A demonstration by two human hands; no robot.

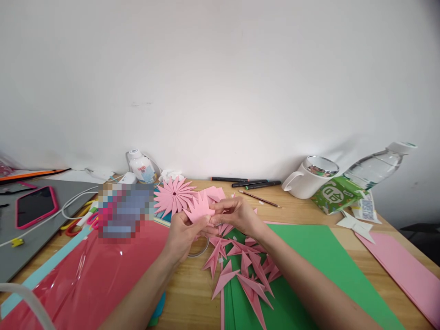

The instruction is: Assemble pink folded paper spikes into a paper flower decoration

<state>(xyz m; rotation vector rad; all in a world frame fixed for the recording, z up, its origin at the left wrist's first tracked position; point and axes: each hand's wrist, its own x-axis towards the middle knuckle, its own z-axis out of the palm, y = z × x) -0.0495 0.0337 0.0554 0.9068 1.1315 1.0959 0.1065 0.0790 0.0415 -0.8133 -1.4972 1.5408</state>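
Between my two hands is a pink folded-paper fan (pixel 200 208) with pointed tips facing away from me. My left hand (pixel 184 231) grips it from the left, thumb on top. Fingers pinched, my right hand (pixel 237 214) meets it at its lower right edge; the exact spot under the fingertips is hard to make out. Just behind lies a finished-looking pink paper starburst (pixel 174 194) with a small hole at its centre. Several loose pink folded paper pieces (pixel 245 263) are heaped below my right hand, partly on green paper (pixel 309 261).
A red sheet in clear plastic (pixel 103 275) covers the left front. Behind stand a white bottle (pixel 141 167), markers (pixel 257 183), a pencil (pixel 261 198), and a white mug (pixel 305 181). At right are a green packet (pixel 335 197), a leaning water bottle (pixel 378 165) and pink paper strips (pixel 398 270).
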